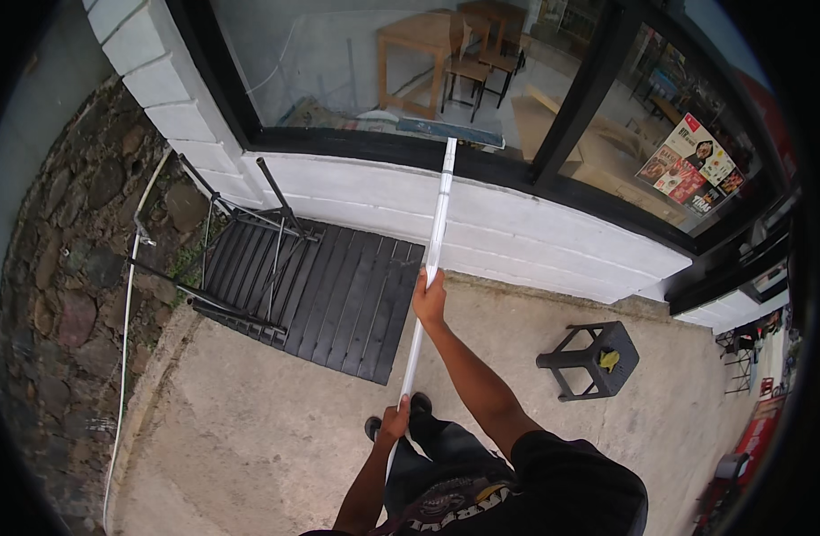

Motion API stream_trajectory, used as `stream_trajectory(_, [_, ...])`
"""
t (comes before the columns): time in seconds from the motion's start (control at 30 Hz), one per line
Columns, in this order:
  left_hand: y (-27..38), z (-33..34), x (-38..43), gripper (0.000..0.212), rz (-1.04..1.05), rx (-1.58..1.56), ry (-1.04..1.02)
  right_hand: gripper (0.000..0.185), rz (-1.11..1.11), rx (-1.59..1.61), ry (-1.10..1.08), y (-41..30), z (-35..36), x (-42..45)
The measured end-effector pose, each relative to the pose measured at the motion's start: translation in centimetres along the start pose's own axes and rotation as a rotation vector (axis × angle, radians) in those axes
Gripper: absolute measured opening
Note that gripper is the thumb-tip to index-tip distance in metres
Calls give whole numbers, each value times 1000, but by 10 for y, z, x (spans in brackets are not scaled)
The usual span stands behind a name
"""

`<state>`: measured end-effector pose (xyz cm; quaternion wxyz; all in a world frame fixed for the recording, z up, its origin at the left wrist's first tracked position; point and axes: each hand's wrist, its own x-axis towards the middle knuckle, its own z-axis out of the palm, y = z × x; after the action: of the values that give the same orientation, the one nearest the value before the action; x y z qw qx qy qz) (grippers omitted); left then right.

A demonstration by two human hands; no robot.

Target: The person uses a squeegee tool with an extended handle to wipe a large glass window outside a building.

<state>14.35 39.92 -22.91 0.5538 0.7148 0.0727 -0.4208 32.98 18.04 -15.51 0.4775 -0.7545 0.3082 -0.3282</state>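
Observation:
My right hand (pixel 430 298) grips the middle of a long white pole (pixel 436 228). Lower down, close to my legs, my left hand (pixel 394 422) is wrapped around the same pole. The pole slants up and away from me to a wide, flat bluish head (pixel 473 131), which looks like a window squeegee or washer. That head lies along the bottom of a large window pane (pixel 316 74), just above the black window frame (pixel 376 146). Whether its edge presses on the glass is hard to tell.
A folding slatted table (pixel 346 288) lies top-down on the concrete, legs up. To my right stands a dark plastic stool (pixel 617 342) with a yellow-green cloth (pixel 609 361) on it. A white hose or pipe (pixel 129 301) runs along the stone wall (pixel 81 315). A poster (pixel 691 166) hangs at the right pane.

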Motion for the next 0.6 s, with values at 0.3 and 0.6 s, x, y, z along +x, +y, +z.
stream_trajectory(0.3, [-20,-4,9,72,-108,87,14,24,33,-62,10,18,7,-8])
stream_trajectory(0.6, [-45,0,11,76,-152,151,17,27,63,-54,13,43,5,-19])
